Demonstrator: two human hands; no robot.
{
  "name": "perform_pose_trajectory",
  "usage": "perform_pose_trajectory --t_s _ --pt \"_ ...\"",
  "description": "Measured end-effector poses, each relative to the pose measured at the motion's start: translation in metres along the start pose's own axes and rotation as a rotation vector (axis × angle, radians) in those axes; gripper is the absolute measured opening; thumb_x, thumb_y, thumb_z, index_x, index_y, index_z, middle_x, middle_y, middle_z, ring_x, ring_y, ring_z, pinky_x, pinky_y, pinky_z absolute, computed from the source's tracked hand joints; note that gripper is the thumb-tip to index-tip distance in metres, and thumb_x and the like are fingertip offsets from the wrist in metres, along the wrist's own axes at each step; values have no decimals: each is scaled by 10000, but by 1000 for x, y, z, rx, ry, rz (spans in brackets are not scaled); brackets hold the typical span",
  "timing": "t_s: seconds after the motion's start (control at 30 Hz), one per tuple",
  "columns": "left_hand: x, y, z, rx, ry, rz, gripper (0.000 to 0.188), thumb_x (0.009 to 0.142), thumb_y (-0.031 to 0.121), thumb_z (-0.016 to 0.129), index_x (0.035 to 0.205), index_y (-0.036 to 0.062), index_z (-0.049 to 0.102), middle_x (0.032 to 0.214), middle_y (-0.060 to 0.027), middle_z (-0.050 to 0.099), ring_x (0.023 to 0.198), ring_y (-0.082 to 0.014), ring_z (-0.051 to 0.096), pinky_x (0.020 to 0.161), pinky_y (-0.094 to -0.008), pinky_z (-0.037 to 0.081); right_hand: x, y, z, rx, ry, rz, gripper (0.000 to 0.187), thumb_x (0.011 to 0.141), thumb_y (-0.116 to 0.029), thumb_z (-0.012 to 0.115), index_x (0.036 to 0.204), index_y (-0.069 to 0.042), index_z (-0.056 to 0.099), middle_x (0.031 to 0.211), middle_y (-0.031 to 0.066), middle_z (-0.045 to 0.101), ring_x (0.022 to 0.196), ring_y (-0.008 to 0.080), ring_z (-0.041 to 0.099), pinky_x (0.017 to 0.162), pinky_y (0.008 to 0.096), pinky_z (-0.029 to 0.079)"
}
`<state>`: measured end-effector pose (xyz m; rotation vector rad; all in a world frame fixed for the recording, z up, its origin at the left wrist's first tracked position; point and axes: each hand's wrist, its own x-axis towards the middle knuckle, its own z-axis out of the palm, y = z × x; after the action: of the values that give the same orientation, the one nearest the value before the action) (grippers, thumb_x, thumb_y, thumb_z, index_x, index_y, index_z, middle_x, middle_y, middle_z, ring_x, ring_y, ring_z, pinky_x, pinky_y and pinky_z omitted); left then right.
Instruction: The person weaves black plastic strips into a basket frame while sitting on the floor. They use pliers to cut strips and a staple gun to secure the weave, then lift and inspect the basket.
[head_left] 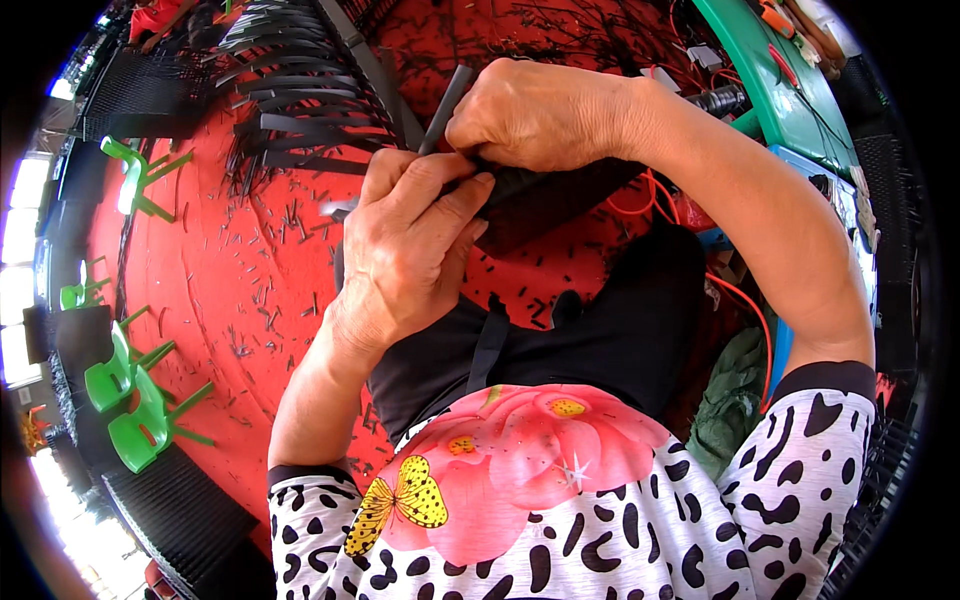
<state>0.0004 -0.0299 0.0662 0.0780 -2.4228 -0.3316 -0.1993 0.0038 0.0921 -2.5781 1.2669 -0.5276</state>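
A narrow dark grey strip (446,108), like flat plastic weaving strand, sticks up between my two hands. My left hand (405,230) is closed, its fingertips pinching at the lower end of the strip. Curled into a fist, my right hand (530,115) grips beside it, against the dark woven piece (530,205) below. The fingers hide exactly where the strip meets that piece. Just beyond my hands, many loose strip ends (310,85) fan out to the left from a grey frame bar (362,60).
Short dark offcuts litter the red floor (230,260). Small green chairs (145,425) stand at the left. A green table (800,85) with tools is at the far right, with an orange-red cord (745,300) hanging nearby. Green cloth (735,400) lies beside my right leg.
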Motion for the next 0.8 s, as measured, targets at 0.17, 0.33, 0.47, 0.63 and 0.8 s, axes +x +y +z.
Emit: perform_pose_trajectory --t_s 0.17,0.33,0.47,0.63,0.8 --pt "4 6 -5 -16 -63 -54 394 580 -20 703 970 4 649 978 -94 608 859 -280 539 745 -348 472 -1 2 1 78 3 20 70 720 -67 588 732 -1 568 654 158 582 647 348 590 582 402 465" --pt "8 8 -4 30 -65 -54 403 567 -14 696 966 13 646 1000 -65 600 883 -261 532 744 -330 491 -6 4 -2 155 3 103 75 693 -53 581 716 13 555 613 147 555 592 302 568 556 367 436" --pt "5 7 1 46 -32 -14 411 568 -14 691 975 -3 641 1034 -69 599 904 -258 531 755 -329 489 -6 7 0 248 16 164 99 669 -51 580 746 10 596 606 137 558 542 226 531 553 328 436" --pt "3 3 6 -49 -6 -36 395 600 -25 686 992 -17 640 1072 -99 611 927 -286 531 805 -353 458 1 5 -7 433 -101 361 154 662 -44 599 799 4 651 617 58 593 555 123 523 535 269 426" --pt "1 2 7 -64 0 -37 371 622 -13 679 991 -21 640 1084 -106 614 931 -285 531 815 -351 451 6 11 -2 659 -198 587 179 676 -11 606 845 -12 666 699 3 609 623 83 531 551 239 417"
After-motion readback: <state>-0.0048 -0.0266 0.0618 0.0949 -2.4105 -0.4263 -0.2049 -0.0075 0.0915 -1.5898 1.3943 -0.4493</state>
